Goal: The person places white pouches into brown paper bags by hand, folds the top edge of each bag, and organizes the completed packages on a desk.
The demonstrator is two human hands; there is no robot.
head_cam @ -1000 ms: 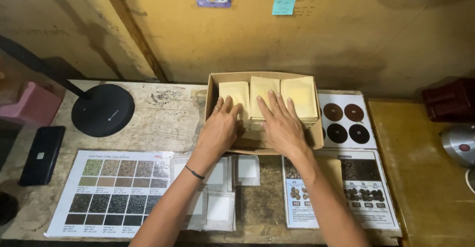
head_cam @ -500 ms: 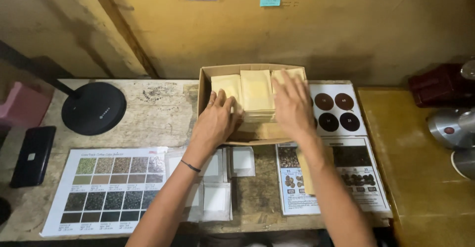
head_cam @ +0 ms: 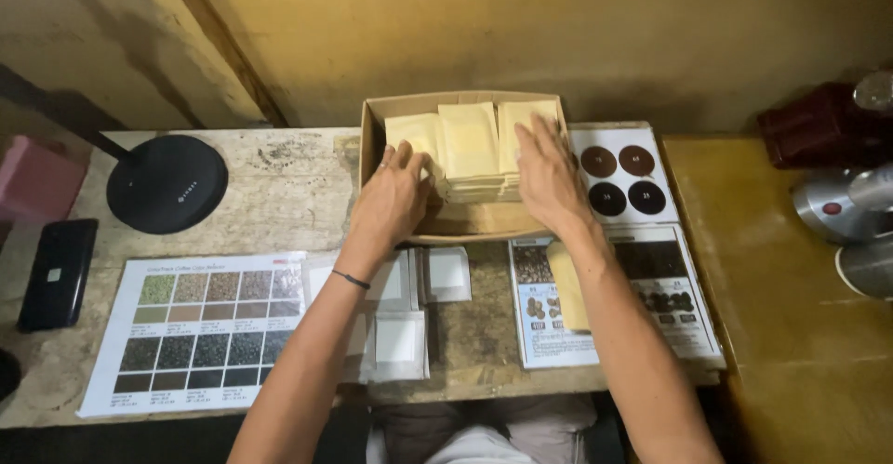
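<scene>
We see the cardboard box at 12 o'clock on the tabletop, filled with pale yellow envelopes. Our left hand and right hand rest spread flat on them, each grip open, clasping nothing.

Worn, stained wooden table against an ochre plaster wall, scuffed and dim. Yellow-brown side counter adjoins right. Dark diagonal beam crosses wall. Warm, low light.
</scene>
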